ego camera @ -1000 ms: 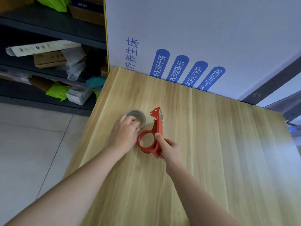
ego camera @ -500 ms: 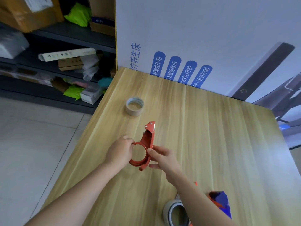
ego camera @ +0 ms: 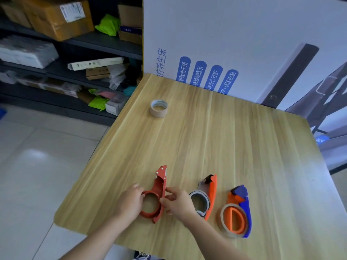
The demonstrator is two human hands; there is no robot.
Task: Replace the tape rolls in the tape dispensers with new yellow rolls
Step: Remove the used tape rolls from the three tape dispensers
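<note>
An empty red tape dispenser [ego camera: 159, 192] lies near the front of the wooden table [ego camera: 234, 147]. My left hand [ego camera: 129, 201] grips its ring from the left. My right hand [ego camera: 178, 202] pinches the ring's right side and neck. To the right lies an orange dispenser [ego camera: 210, 194] with a clear roll in it, then a blue and orange dispenser [ego camera: 241, 209] with a pale roll around its hub. A tan tape roll [ego camera: 158, 108] stands alone toward the table's far left.
A large white printed board [ego camera: 225, 44] leans upright behind the table. Dark shelves [ego camera: 56, 62] with boxes and bags stand at the left. Tiled floor [ego camera: 37, 166] runs along the table's left edge.
My left hand let go of the tan roll and took the red dispenser's ring. Both hands brought the dispenser toward me, and the view tilted down, revealing two other dispensers.
</note>
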